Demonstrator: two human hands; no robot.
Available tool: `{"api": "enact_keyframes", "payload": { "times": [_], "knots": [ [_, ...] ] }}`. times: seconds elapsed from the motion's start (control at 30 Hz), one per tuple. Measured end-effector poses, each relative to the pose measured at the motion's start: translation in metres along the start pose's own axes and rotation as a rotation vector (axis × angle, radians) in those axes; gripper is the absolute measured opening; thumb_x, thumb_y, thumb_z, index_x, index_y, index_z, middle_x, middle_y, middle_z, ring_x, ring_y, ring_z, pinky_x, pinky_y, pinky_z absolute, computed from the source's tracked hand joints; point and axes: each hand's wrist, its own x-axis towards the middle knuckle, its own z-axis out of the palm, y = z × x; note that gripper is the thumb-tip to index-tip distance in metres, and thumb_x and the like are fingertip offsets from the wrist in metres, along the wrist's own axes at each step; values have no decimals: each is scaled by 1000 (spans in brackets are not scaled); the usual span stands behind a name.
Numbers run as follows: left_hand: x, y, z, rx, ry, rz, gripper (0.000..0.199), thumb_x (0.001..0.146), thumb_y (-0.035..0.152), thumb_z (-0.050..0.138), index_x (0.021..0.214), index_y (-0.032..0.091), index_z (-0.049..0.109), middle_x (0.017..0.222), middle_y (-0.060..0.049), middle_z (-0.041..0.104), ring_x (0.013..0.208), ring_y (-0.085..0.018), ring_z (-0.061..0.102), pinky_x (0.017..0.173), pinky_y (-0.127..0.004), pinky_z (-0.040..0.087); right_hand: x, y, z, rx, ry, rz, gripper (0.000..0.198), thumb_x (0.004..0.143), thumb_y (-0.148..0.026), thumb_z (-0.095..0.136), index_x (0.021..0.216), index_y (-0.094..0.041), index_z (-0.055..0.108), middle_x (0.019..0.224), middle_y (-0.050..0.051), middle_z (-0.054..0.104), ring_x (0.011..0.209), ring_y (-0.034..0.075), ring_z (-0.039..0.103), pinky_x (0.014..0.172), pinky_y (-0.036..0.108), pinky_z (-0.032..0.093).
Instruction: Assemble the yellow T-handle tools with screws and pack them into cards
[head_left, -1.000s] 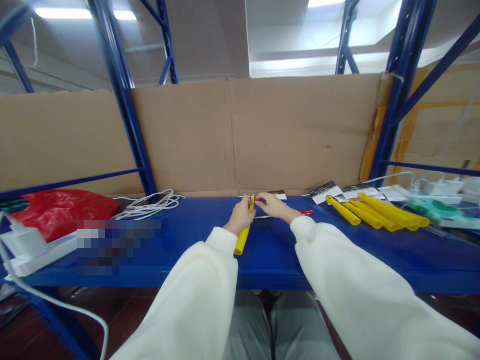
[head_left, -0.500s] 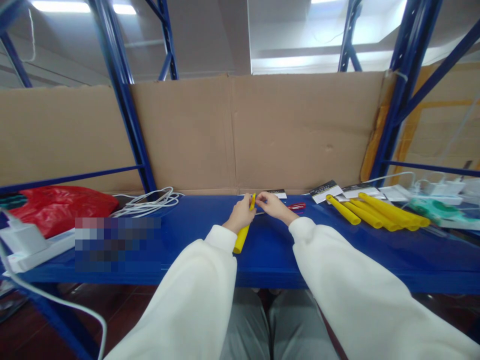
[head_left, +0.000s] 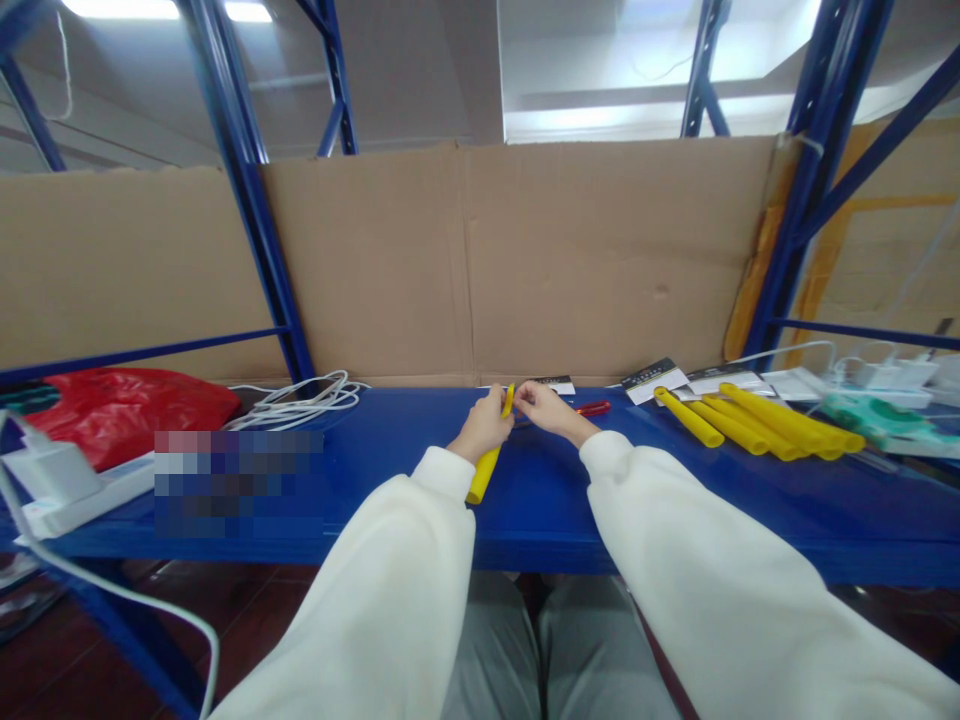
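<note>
My left hand is wrapped around a yellow tube, a handle-like sleeve with a narrow flat upper end. It slants over the blue tabletop, its wider end toward me. Close to that narrow end, my right hand is closed in a pinch. What its fingertips hold, if anything, is too small to tell. A red-handled tool lies partly hidden behind my right hand. Several similar yellow tubes rest in a group on the right, one a little apart at their left.
Black-and-white cards lie along the back near a cardboard panel. At the left are a red plastic bag, coiled white cable and a power strip. A green-and-white packet sits far right. Blue posts frame the table.
The view has shifted very slightly. Both hands stay at the yellow tube, with only small finger movement near its narrow end.
</note>
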Motion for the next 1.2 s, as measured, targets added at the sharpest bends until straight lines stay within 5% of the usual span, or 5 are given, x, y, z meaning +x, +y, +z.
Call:
{"api": "enact_keyframes", "payload": {
  "times": [0.6,0.73,0.87,1.2],
  "knots": [
    [4,-3,-2,-164,111,-178,17,87,9,57,94,20,45,97,-10,71,64,-17,71,63,-25,51,-8,1,-17,-409,37,-183,10,86,-14,44,84,-22,50,89,6,61,80,18,54,77,31,44],
    [4,-5,0,-210,95,-159,20,86,8,59,92,20,44,97,-8,71,58,-14,69,55,-21,49,-8,16,-44,-594,129,82,17,84,-7,46,86,-21,56,93,9,65,87,20,59,79,31,43],
    [3,-5,2,-244,73,-143,17,86,11,59,94,20,46,100,-9,71,53,-13,67,48,-21,46,-15,30,-70,-695,56,407,21,80,-2,49,88,-19,58,95,10,69,90,20,62,77,27,42],
    [3,-6,4,-224,68,-111,16,87,11,59,96,19,48,96,-8,72,56,-14,68,51,-21,48,-13,26,-72,-770,3,551,25,82,-6,48,95,-21,64,101,9,72,106,25,63,97,43,37]
  ]
}}
